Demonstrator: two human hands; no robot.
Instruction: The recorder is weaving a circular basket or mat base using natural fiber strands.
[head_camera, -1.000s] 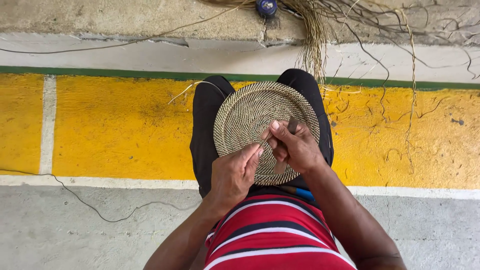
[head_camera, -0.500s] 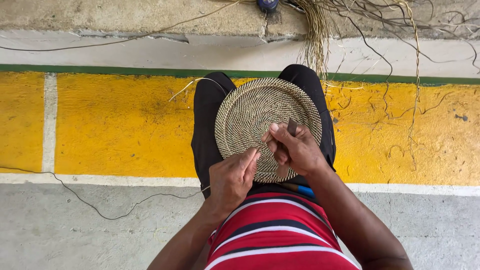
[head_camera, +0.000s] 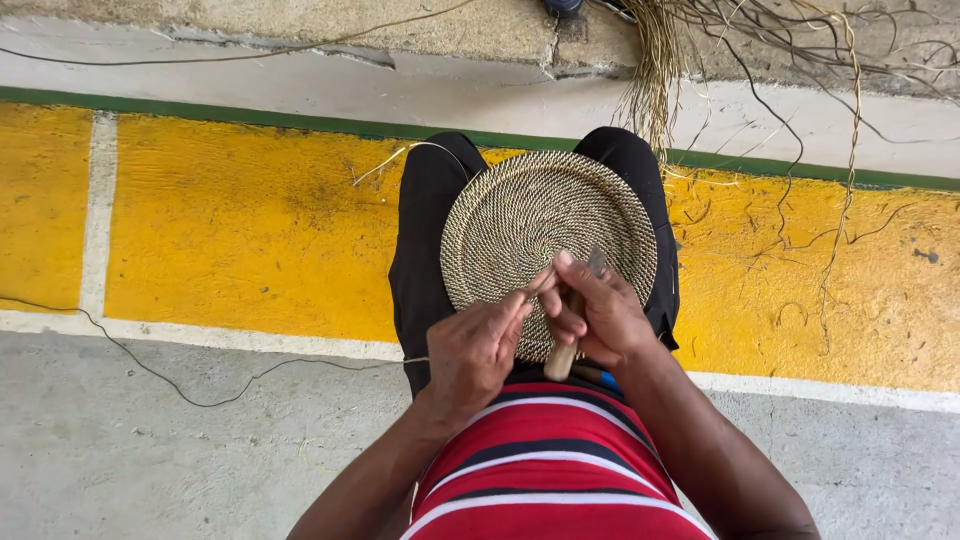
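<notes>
A round woven coil mat (head_camera: 540, 215) of tan fibre with dark stitching rests on my lap, over my black trousers (head_camera: 425, 230). My left hand (head_camera: 475, 350) pinches a thin strand of fibre at the mat's near edge. My right hand (head_camera: 600, 310) grips a small tool with a wooden handle (head_camera: 562, 360) and a metal tip, held against the same edge. Both hands meet over the near rim, and that part of the mat is hidden under them.
A bundle of loose straw and dry fibres (head_camera: 660, 70) hangs from the concrete ledge ahead and spreads right. The floor has a yellow band (head_camera: 240, 220) with white and green lines. A thin dark cord (head_camera: 160, 375) trails across the grey concrete at left.
My hands have shifted slightly along the mat's near edge, and the right hand has turned so the tool's wooden handle shows below it. The mat stays on my lap.
</notes>
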